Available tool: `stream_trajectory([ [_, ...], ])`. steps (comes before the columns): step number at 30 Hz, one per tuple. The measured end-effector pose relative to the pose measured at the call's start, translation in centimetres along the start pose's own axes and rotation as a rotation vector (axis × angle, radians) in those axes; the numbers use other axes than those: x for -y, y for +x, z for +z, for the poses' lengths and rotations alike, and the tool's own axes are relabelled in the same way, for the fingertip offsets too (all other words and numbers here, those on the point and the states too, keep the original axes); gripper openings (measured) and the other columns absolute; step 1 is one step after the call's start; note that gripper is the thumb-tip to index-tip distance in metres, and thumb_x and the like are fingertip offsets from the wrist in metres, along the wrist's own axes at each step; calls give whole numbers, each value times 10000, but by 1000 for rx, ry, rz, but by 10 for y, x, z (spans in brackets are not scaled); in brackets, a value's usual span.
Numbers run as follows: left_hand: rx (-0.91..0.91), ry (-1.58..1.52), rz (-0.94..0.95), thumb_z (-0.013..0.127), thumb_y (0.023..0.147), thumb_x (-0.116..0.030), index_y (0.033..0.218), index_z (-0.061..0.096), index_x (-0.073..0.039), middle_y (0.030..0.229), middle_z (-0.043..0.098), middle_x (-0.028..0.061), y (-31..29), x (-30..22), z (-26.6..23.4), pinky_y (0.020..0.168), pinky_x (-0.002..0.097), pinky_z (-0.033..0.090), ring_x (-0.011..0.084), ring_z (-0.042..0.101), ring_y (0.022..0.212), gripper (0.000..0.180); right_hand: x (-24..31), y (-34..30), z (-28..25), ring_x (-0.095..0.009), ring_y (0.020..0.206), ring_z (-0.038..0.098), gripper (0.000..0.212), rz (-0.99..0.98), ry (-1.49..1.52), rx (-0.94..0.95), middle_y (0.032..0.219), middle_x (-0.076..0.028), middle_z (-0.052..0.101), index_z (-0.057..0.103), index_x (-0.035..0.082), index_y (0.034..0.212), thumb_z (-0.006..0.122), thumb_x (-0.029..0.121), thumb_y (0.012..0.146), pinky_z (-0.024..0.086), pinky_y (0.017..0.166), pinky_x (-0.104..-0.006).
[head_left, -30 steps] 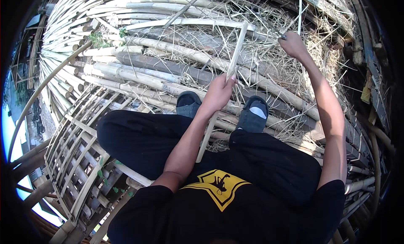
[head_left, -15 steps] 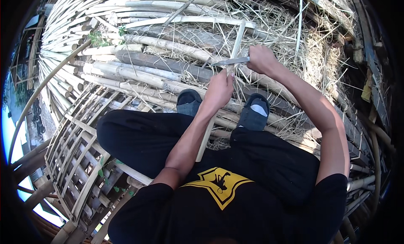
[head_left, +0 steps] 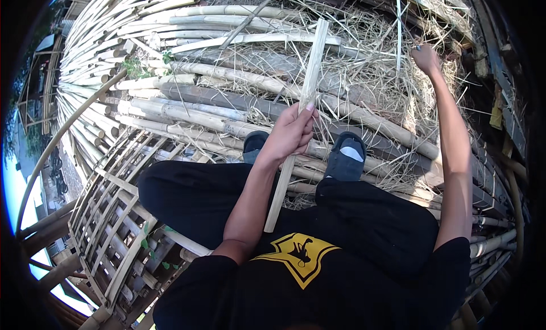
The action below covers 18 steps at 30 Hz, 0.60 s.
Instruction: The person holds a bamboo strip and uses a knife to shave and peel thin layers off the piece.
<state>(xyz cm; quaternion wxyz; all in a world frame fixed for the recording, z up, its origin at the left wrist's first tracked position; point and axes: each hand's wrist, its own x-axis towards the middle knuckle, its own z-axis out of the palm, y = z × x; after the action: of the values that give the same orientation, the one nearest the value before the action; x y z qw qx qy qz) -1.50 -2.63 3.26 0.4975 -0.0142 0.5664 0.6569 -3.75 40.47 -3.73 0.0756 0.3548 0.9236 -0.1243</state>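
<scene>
My left hand [head_left: 293,131] is wrapped round a flat bamboo strip [head_left: 314,62], its thumb lying along the top face. The strip slants from near my lap up past my feet, its far end pointing away from me. Out at the far right, over the shavings, my right hand [head_left: 426,58] is a closed fist, well apart from the strip. A small bluish bit of the knife [head_left: 418,48] shows at its fingers; the blade cannot be made out now.
Long bamboo poles [head_left: 222,74] lie across the ground, with a heap of thin shavings [head_left: 364,82] on them. A woven bamboo lattice [head_left: 108,216] stands at my left. My sandalled feet [head_left: 346,159] rest on the poles. Dark timbers [head_left: 500,74] line the right side.
My right hand has swung away to the far right, taking the knife off the bamboo strip. My left hand has turned, and the strip's near end sits slightly lower.
</scene>
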Motion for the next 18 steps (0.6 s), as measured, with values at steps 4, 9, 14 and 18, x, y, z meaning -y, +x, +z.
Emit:
stream_trajectory([
  [4,15,-147,79,310,1027,-371,1053,441,-60,572,339,-36,8,-1,7,307,196,245,27,259,370,338,35,-31,39,-389,678,614,426,-330,183,171,701,-271,605,617,-69,747,540,344,821,471,679,-441],
  [9,-86,-222,91,339,1026,-333,1008,473,-52,579,399,-12,18,7,-3,305,191,258,41,285,350,312,134,-101,8,-391,658,605,444,-563,196,363,663,-276,582,605,-81,702,541,336,842,473,633,-439],
  [14,-26,-282,112,348,1024,-327,979,479,-53,558,350,-23,18,4,-3,292,191,235,40,266,340,307,159,-141,20,-397,711,630,367,-724,147,378,688,-271,603,626,-58,695,551,284,804,507,674,-456],
  [18,-46,-288,108,356,1020,-344,956,462,-68,552,306,-34,16,5,-9,281,199,213,38,241,333,303,181,-169,4,-404,769,643,280,-694,75,457,753,-279,626,639,-54,758,537,207,766,515,741,-472],
])
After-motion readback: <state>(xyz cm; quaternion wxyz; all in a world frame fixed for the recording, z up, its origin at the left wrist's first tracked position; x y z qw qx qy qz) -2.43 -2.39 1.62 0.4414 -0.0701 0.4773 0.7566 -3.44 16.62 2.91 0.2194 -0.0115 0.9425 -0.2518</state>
